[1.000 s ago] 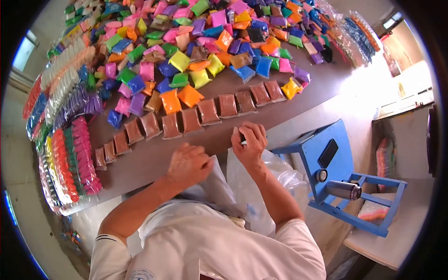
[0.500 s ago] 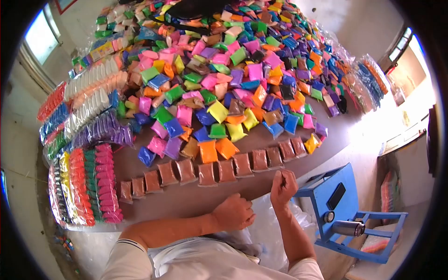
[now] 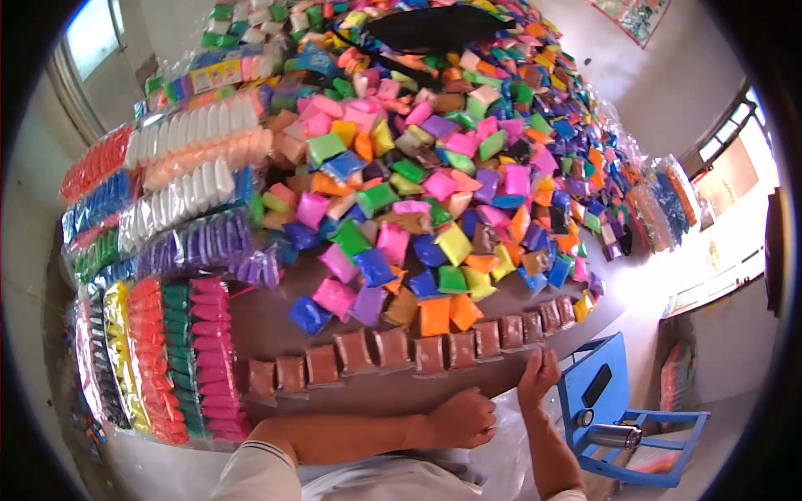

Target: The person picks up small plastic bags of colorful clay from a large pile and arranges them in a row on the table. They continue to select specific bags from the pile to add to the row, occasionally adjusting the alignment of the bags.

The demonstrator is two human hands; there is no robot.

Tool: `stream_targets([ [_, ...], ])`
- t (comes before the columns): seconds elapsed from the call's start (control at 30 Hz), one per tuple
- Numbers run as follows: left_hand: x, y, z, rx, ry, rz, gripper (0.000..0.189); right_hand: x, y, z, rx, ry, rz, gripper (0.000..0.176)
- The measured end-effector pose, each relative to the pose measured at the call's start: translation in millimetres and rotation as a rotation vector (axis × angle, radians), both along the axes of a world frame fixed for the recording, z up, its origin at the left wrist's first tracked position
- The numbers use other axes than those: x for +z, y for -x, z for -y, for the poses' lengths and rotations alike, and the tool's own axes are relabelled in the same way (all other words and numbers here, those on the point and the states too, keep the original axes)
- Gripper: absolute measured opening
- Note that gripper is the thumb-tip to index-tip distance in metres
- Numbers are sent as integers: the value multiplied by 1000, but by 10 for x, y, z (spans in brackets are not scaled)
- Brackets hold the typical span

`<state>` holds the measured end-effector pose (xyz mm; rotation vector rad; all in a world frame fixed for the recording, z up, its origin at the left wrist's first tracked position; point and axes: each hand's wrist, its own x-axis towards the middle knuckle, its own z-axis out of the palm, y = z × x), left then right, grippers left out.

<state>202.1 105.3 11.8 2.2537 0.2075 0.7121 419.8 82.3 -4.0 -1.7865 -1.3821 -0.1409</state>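
My left hand is curled closed just off the front edge of the table. Close to its right, my right hand is raised with thumb and fingers pinched together; I cannot make out what either holds. Clear plastic shows below and between them. Along the table edge beyond my hands runs a curved row of several small brown packets, standing side by side. The right hand is nearest the row's right part. An orange packet lies just behind the row.
A large heap of coloured packets covers the table, with a black bag on top. Bundled strips of packets lie at left. A blue stool at right bears a phone and a metal flask.
The view has shifted, so the table and packets appear lower. Both hands stay close together and closed. The brown row looks the same.
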Motion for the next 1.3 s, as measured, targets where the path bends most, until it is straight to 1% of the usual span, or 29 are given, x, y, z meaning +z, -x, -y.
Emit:
stream_targets([
  [0.03,-28,18,-33,-49,-13,-3,25,25,14,-18,8,12,-102,28],
  [0.07,-83,0,-50,-38,-16,2,25,21,-44,-27,20,10,-96,28],
  [0.13,-182,-30,-56,-53,50,67,26,20,-81,-86,-85,105,-300,35],
  [0.17,-207,-43,-52,-30,51,69,26,81,-65,-195,-25,23,-221,36],
  [0.2,-190,-44,-27,-18,-14,46,26,296,70,-370,-5,34,-222,36],
  [0.23,-163,-28,-6,-14,-79,21,26,574,282,-591,75,-32,-110,31],
  [0.27,-107,2,-14,-7,-73,18,26,823,488,-824,151,-102,2,26],
  [0.33,9,42,-74,-115,-292,-136,26,1189,845,-1316,340,-177,147,12],
  [0.37,-14,26,-76,-106,-290,-137,26,1334,1026,-1564,417,-144,117,7],
  [0.4,-52,-4,-40,-81,-230,-139,24,1434,1186,-1812,492,-109,87,6],
  [0.47,-84,-23,-22,-48,-166,-140,22,1529,1430,-2356,614,-16,173,16],
  [0.53,-91,7,-47,-49,-178,-40,21,1562,1783,-2858,774,-145,264,23],
  [0.57,-111,-9,-28,-39,-170,-46,21,1557,1962,-3050,817,-106,234,25],
  [0.6,-134,-46,0,-29,-89,-24,22,1543,2142,-3226,858,-67,204,28],
  [0.63,-146,-61,4,-20,-9,-2,23,1517,2330,-3407,951,-46,169,28],
  [0.67,-125,-41,-17,-15,-1,-12,23,1481,2523,-3567,1042,-25,132,27],
  [0.73,16,25,-92,-63,-75,-84,18,1461,2910,-3801,1077,302,115,23],
  [0.77,196,148,-183,-59,-65,-94,18,1370,3059,-3909,1084,304,102,23],
  [0.8,430,347,-318,-17,-192,-91,20,1217,3202,-4019,1022,250,240,30],
  [0.83,532,466,-398,25,-320,-90,24,1050,3306,-4126,958,195,375,36],
  [0.87,496,481,-413,33,-312,-101,24,856,3384,-4238,969,195,364,36],
  [0.93,388,450,-386,50,-245,-112,24,518,3536,-4394,695,-197,503,36],
  [1.0,265,359,-304,61,-183,-114,25,560,3595,-4420,658,-141,526,33],
  [1.07,148,236,-216,66,-134,-104,25,679,3536,-4471,755,132,513,31],
  [1.1,101,180,-170,66,-111,-97,25,716,3462,-4502,842,143,448,32],
  [1.13,75,136,-140,65,-89,-88,26,848,3355,-4507,841,143,455,32],
  [1.2,55,50,-74,62,-44,-61,26,1142,3065,-4507,1025,314,229,33],
  [1.23,90,56,-96,51,-49,-50,26,1233,2899,-4502,1012,316,238,33],
  [1.3,145,59,-150,-81,-101,-229,27,1422,2581,-4459,1008,515,-197,34],
])
